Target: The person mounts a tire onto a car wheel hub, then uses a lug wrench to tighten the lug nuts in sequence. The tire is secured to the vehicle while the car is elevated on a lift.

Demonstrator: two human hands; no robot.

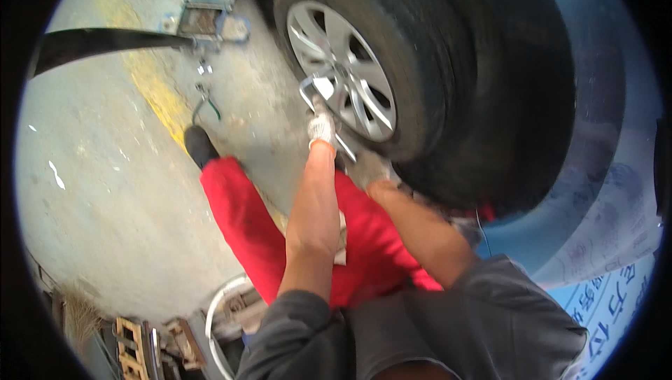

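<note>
A car wheel with a silver alloy rim [362, 99] and a black tyre [404, 65] stands in front of me. My left hand [321, 125], in a whitish knit glove with an orange cuff, is closed on a bent metal bar, likely a wheel wrench [345, 148], whose upper bend lies at the rim's near edge. Its far end, near the hub, is hard to make out. My right hand [370, 169], gloved and blurred, is at the bar's lower end, below the tyre; whether its fingers grip the bar cannot be told.
A floor jack [202, 20] with a long dark handle [110, 41] stands at upper left. Green-handled pliers [205, 104] lie on the concrete floor near my shoe. The blue car body [593, 222] curves along the right. Wooden and metal parts [131, 348] and a broom [79, 312] are at lower left.
</note>
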